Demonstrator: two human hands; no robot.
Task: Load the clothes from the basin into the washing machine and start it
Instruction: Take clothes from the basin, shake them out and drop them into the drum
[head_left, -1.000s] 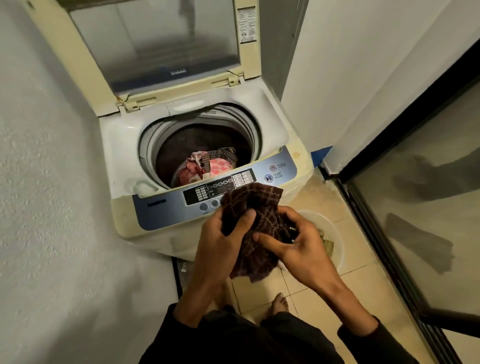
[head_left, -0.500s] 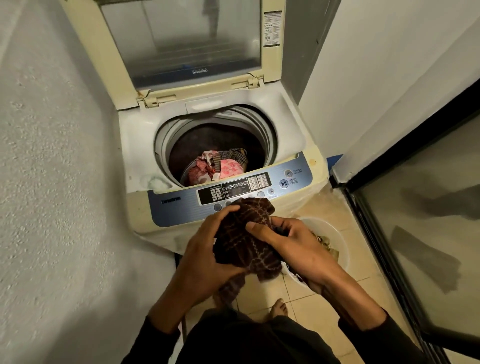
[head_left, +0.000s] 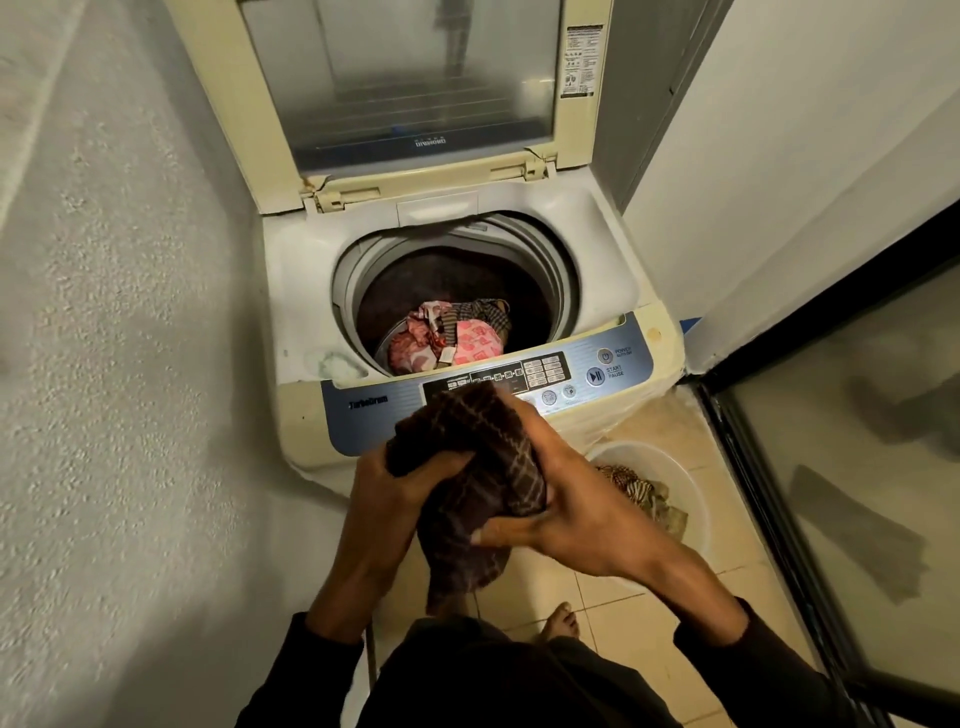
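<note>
Both hands, the left hand (head_left: 387, 483) and the right hand (head_left: 566, 499), grip a dark brown checked cloth (head_left: 467, 478) hanging lengthwise just before the cream top-loading washing machine (head_left: 597, 223). Its open drum (head_left: 457, 275) lies ahead and slightly above. The white plastic basin (head_left: 685, 483) sits right, partly hidden by the right forearm; its remaining clothes are hard to make out.

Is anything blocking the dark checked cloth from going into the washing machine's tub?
Nothing visible. The lid stands open, the tub gapes above the pink clothes, and both hands, left hand and right hand, hold the dark checked cloth just before the control panel.
</note>
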